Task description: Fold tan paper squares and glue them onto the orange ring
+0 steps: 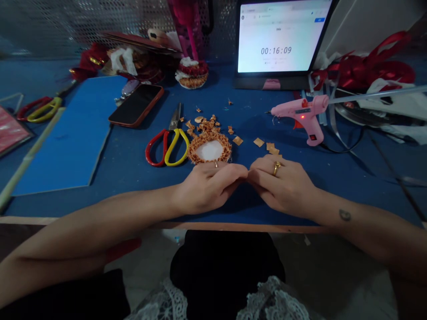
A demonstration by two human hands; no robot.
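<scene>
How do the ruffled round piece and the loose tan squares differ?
The round piece is ruffled; the squares lie flat. The round piece is larger than any one square. The round piece is just beyond the left hand, the squares just beyond the right hand. Both show brownish material.

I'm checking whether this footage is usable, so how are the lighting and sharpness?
Head view: dim overall, with the tablet screen brightest, its timer digits readable, smaller text mostly too faint; head view again: left hand and right hand fairly clear, but anything pinched between them is hard to make out.
</scene>
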